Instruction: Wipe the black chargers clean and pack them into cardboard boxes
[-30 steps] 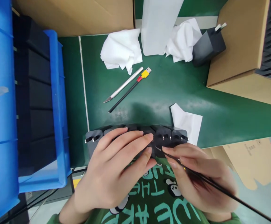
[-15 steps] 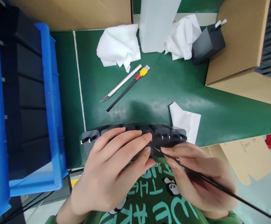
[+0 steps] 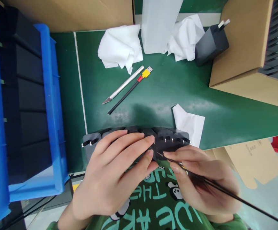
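Observation:
A row of several black power adapters with metal plug prongs lies along the table's near edge, close to my body. My left hand reaches over the middle of the row. Its fingers are curved on the adapters, with the thumb at their near side, and it hides part of the row. Pinched between the thumb and fingers of my right hand is a thin black tool with a fine metal tip. The tip is at the near side of an adapter, just right of my left thumb. Whether it touches cannot be made out.
A craft knife and a short USB cable lie mid-table. White cloths, a pale upright container and another adapter stand behind. A blue crate holds black units at left; a cardboard box is at right.
The whole view has shifted very slightly to the left. Both hands keep their places on the adapters and the tool; no other movement shows.

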{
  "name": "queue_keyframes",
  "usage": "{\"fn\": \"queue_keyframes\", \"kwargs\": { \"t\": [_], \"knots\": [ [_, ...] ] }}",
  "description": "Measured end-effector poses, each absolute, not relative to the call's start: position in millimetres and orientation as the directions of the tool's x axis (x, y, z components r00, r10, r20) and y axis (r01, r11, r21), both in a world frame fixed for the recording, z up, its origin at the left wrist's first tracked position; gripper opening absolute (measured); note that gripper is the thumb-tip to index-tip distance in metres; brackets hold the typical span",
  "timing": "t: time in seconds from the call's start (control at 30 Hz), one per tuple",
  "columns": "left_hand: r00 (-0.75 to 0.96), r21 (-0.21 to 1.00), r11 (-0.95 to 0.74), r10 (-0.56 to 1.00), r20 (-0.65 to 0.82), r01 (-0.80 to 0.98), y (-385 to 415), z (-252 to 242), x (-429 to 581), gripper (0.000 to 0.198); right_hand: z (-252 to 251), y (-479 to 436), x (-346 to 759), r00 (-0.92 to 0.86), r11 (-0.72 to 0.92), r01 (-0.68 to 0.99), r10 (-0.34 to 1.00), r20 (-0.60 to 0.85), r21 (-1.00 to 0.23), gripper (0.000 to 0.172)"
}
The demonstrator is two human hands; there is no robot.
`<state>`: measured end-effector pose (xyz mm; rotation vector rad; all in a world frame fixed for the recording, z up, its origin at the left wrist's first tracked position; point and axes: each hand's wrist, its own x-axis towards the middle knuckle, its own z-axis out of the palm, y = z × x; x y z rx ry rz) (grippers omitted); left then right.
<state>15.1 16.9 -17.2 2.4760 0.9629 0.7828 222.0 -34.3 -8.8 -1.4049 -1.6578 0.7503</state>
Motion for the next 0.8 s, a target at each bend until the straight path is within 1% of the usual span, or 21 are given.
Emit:
{"fn": "queue_keyframes", "kwargs": {
  "t": [0.07, 0.17, 0.3, 0.37, 0.57, 0.67, 0.73, 0.8],
  "knots": [
    [0.611, 0.513, -0.700, 0.702, 0.365, 0.497, 17, -17, 15, 0.012, -9, -35, 222, -0.052, 0.203, 0.473, 0.978, 0.202, -0.857, 0.024],
    [0.617, 0.518, -0.699, 0.701, 0.358, 0.493, 19, -16, 15, 0.013, -13, -36, 219, -0.001, 0.196, 0.440, 0.976, 0.218, -0.877, 0.026],
    [0.629, 0.507, -0.711, 0.688, 0.362, 0.487, 19, -15, 15, 0.011, -23, -37, 214, 0.087, 0.248, 0.389, 0.949, 0.303, -0.887, 0.042],
    [0.635, 0.497, -0.717, 0.683, 0.362, 0.488, 20, -15, 15, 0.009, -27, -37, 212, 0.107, 0.269, 0.366, 0.939, 0.328, -0.891, 0.046],
    [0.637, 0.457, -0.749, 0.656, 0.405, 0.480, 21, -18, 17, 0.008, -32, -41, 211, 0.112, 0.288, 0.273, 0.938, 0.328, -0.918, 0.047],
    [0.628, 0.428, -0.769, 0.636, 0.448, 0.474, 18, -17, 16, 0.015, -29, -42, 213, 0.124, 0.276, 0.215, 0.944, 0.307, -0.937, 0.044],
    [0.572, 0.430, -0.763, 0.647, 0.504, 0.484, 13, -15, 11, 0.021, -24, -43, 215, 0.195, 0.255, 0.175, 0.938, 0.287, -0.951, 0.038],
    [0.463, 0.463, -0.713, 0.697, 0.547, 0.526, 8, -14, 2, 0.022, -18, -45, 217, 0.288, 0.237, 0.134, 0.920, 0.267, -0.962, 0.032]
  ]
}}
